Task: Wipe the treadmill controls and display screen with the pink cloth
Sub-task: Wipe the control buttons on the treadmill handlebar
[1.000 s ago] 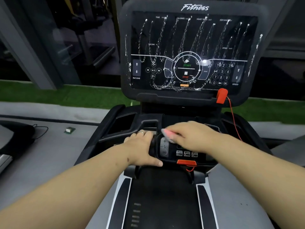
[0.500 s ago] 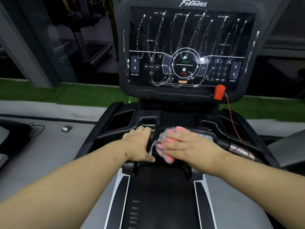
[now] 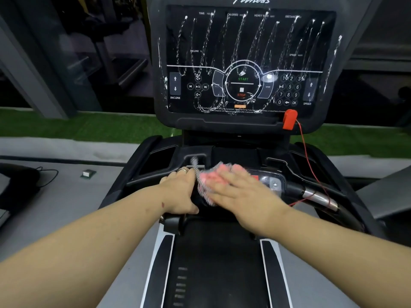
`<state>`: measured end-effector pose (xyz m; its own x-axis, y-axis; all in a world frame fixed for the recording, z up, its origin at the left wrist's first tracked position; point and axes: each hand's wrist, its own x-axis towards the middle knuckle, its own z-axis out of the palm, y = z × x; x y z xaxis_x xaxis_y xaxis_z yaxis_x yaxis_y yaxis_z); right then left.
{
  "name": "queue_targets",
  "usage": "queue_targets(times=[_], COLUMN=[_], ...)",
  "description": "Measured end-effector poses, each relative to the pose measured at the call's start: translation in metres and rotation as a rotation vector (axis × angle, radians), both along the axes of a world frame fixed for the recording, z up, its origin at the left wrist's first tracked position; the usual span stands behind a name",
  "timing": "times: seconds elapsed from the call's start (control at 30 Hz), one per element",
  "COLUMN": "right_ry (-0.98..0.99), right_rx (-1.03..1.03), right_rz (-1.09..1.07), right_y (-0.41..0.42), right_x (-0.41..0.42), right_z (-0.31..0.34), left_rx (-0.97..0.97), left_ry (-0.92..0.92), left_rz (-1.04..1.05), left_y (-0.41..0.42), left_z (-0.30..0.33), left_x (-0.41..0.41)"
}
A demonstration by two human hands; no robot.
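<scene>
The right hand lies flat on the pink cloth, its fingers straight and close together, pressing the cloth down on the lower control panel of the treadmill. The cloth is bunched under the fingertips at the left half of that panel, its pale fringed edge sticking out toward the left hand; both the cloth and the right fingers are blurred. The left hand sits just beside the cloth at the panel's left end, fingers curled over the black handlebar there and the thumb wrapped along its near side, gripping it. A ring shows on one of its fingers. To the right of the panel, a metal grip runs along the handlebar toward the right edge of the treadmill. Above, the upright display screen is dark, with white printed controls, a green START and a red STOP in the middle ring, and long streaks of white foam looping across nearly the whole glass. A red safety clip hangs at the lower right corner of the screen frame, and its thin red cord trails down to the right handlebar. The black running belt stretches toward the near edge between the two forearms. On the grey floor left of the treadmill lies a small box.
</scene>
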<state>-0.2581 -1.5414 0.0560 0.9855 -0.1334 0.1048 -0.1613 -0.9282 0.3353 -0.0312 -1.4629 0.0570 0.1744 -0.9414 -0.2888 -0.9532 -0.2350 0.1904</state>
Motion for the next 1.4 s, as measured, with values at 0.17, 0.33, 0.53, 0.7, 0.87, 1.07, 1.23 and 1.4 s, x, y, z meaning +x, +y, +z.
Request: queue_targets(times=[0.17,0.33,0.53,0.7,0.87,1.07,1.23,1.4], right_ry=[-0.038,-0.165,0.002,-0.130,-0.037,-0.128,-0.003,-0.118], right_rx=[0.071,0.011,0.020,-0.013,-0.020,-0.013,0.016,0.037], right_rz=[0.072,-0.104,0.000,-0.149,0.023,-0.109,0.021,-0.099], right_y=[-0.024,-0.011,-0.009,-0.005,0.002,-0.026,-0.013,-0.043], right_x=[-0.054,-0.028,-0.052,-0.018,-0.022,-0.048,-0.058,-0.080], right_z=[0.003,-0.001,-0.005,0.004,-0.002,0.006,-0.006,0.010], left_rx=[-0.028,-0.005,-0.001,-0.010,0.010,-0.024,0.008,0.000], left_ry=[0.012,-0.011,-0.007,-0.022,-0.038,-0.007,-0.001,0.006], left_rz=[-0.015,-0.010,-0.012,-0.013,-0.005,-0.005,0.008,0.013], left_y=[0.000,0.001,0.001,0.002,0.001,0.002,0.002,0.002], left_z=[0.000,0.003,0.004,0.005,0.005,0.005,0.008,0.009], left_x=[-0.001,-0.004,-0.004,-0.006,-0.004,-0.004,-0.007,-0.008])
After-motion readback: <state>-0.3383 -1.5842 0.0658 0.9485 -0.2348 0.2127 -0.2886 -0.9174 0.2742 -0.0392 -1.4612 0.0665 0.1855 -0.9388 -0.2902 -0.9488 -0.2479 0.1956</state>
